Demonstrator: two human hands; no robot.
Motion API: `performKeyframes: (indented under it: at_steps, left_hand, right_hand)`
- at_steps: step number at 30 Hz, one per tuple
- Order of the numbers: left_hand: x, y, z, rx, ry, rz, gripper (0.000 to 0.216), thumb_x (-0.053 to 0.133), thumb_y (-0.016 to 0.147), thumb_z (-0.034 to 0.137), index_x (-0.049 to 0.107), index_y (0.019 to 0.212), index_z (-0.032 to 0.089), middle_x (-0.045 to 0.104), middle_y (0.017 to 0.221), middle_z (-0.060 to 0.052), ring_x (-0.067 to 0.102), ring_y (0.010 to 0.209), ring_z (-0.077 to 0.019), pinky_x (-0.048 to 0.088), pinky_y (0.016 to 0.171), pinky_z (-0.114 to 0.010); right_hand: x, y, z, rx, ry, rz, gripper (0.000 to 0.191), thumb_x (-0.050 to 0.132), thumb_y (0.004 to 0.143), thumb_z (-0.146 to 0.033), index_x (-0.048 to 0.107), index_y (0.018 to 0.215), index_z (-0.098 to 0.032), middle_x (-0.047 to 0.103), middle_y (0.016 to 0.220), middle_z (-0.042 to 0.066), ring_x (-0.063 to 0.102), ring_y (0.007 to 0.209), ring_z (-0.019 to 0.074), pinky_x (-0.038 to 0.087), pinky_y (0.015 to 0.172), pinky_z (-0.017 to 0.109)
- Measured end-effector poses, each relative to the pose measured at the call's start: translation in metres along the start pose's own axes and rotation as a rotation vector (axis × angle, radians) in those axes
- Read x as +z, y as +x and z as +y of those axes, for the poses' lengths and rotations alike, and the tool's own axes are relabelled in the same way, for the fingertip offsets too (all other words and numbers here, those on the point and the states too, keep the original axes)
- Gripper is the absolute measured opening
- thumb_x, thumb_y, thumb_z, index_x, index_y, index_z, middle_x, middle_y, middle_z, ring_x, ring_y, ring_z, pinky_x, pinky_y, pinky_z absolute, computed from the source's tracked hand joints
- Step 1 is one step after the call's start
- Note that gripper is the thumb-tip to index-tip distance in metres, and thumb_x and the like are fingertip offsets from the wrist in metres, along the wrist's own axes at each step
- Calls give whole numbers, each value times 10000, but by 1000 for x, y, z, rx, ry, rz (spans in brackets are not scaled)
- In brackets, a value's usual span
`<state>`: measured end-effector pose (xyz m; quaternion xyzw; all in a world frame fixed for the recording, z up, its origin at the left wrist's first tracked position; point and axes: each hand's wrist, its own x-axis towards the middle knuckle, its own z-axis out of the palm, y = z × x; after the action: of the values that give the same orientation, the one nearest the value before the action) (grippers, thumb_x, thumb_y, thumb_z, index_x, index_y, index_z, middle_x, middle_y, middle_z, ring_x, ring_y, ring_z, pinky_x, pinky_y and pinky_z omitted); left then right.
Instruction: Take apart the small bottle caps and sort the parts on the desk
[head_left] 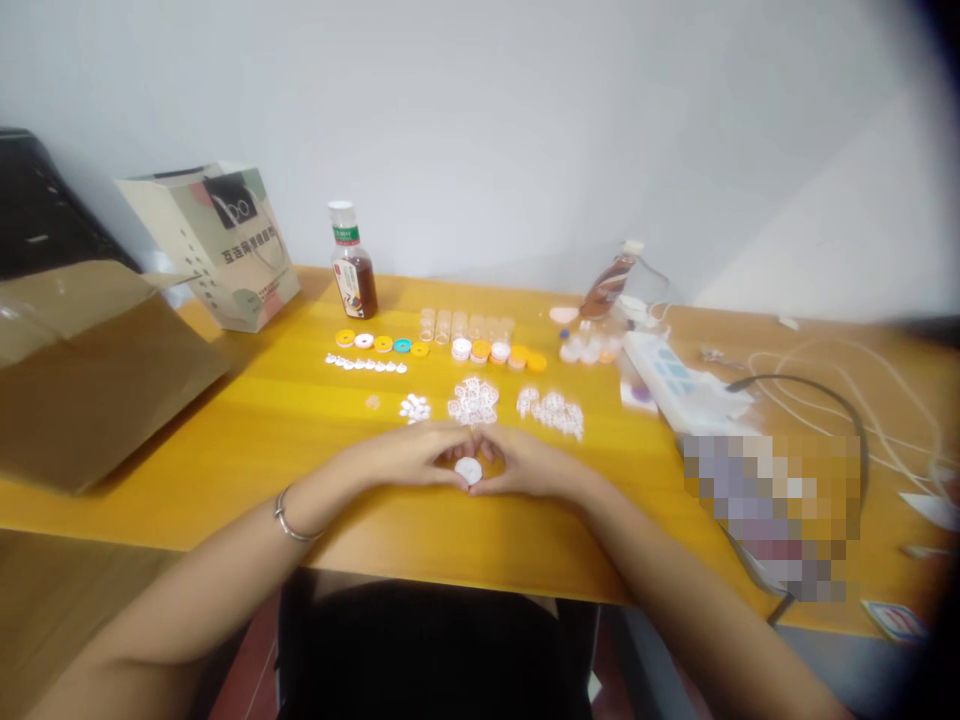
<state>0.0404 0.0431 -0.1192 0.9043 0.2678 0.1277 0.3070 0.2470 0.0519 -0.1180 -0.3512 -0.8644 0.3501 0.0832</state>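
My left hand (409, 458) and my right hand (529, 465) meet at the middle of the yellow table (262, 420), fingertips pinched together around a small round white cap (468, 470). A metal bangle sits on my left wrist. Just beyond my hands lie heaps of tiny white plastic parts (474, 402) and another such heap (553, 410). Farther back stand a row of coloured rings (381, 343), a row of small clear vials (465, 325) and white and orange caps (495, 352).
A brown-liquid bottle (352, 262) stands at the back, a paper gift bag (217, 245) to its left, an open cardboard box (90, 370) at far left. A tilted bottle (609, 283), a white tray (675, 380) and cables (825, 400) fill the right side.
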Motion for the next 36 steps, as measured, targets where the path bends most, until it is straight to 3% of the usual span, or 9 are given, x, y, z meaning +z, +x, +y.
performKeyframes:
  at_steps: [5, 16, 23, 27, 32, 36]
  left_hand:
    - [3, 1, -2, 64, 26, 32, 107, 450, 859, 181, 550, 897, 171, 569, 959, -57, 536, 825, -133, 413, 749, -252]
    - [12, 2, -4, -95, 39, 85, 39, 504, 819, 199, 503, 833, 162, 561, 818, -15, 501, 708, -117, 388, 634, -229]
    - [10, 2, -1, -87, -80, 118, 33, 494, 818, 182, 514, 822, 157, 573, 800, -9, 499, 664, -95, 382, 609, -209]
    - [-1, 0, -7, -114, -34, 184, 44, 518, 797, 190, 549, 815, 165, 591, 765, 0, 522, 673, -102, 395, 628, -212]
    - [-29, -9, -33, -317, 119, 445, 75, 498, 759, 153, 566, 790, 156, 623, 772, -22, 557, 692, -132, 414, 639, -240]
    - [-41, -16, -56, -452, 150, 484, 129, 477, 705, 124, 579, 779, 152, 643, 743, -23, 584, 679, -148, 433, 636, -251]
  right_hand:
    - [2, 1, 4, -34, 2, -7, 300, 671, 676, -375, 509, 856, -198, 471, 756, -21, 436, 677, 120, 364, 616, 227]
    - [6, 1, 4, -74, 33, -3, 221, 635, 697, -274, 493, 847, -196, 489, 766, -18, 447, 690, 120, 376, 634, 231]
    - [6, 1, 6, -90, 45, -2, 212, 623, 704, -259, 492, 855, -188, 479, 759, -22, 441, 676, 110, 367, 621, 224]
    - [5, 1, 4, -55, 42, -7, 210, 628, 698, -260, 495, 844, -185, 492, 760, -21, 454, 675, 111, 357, 606, 220]
    - [3, -1, -1, -9, 16, -13, 198, 635, 690, -262, 496, 808, -185, 499, 752, -21, 454, 666, 110, 346, 601, 223]
    - [3, -1, 0, -8, 12, -1, 202, 634, 691, -273, 496, 810, -187, 502, 766, -15, 453, 676, 115, 346, 609, 229]
